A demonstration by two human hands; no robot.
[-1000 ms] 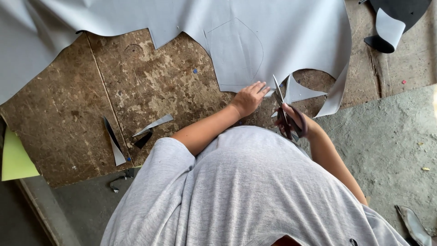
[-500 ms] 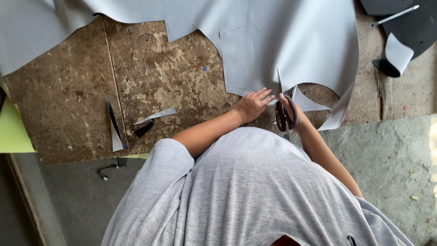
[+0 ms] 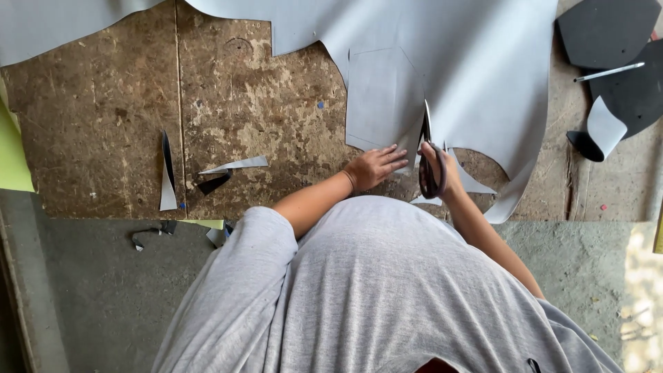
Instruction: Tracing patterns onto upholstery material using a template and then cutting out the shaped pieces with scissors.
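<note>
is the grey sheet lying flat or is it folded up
Spread flat. The grey sheet lies smooth on the worn board, with the left hand pressing it down beside the scissors held in the right hand.

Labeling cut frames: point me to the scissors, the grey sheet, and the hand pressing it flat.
scissors [image 3: 426, 141]: head view, on the blades.
grey sheet [image 3: 483, 62]: head view, on its bare middle.
left hand [image 3: 373, 167]: head view, on the back of the hand.
</note>
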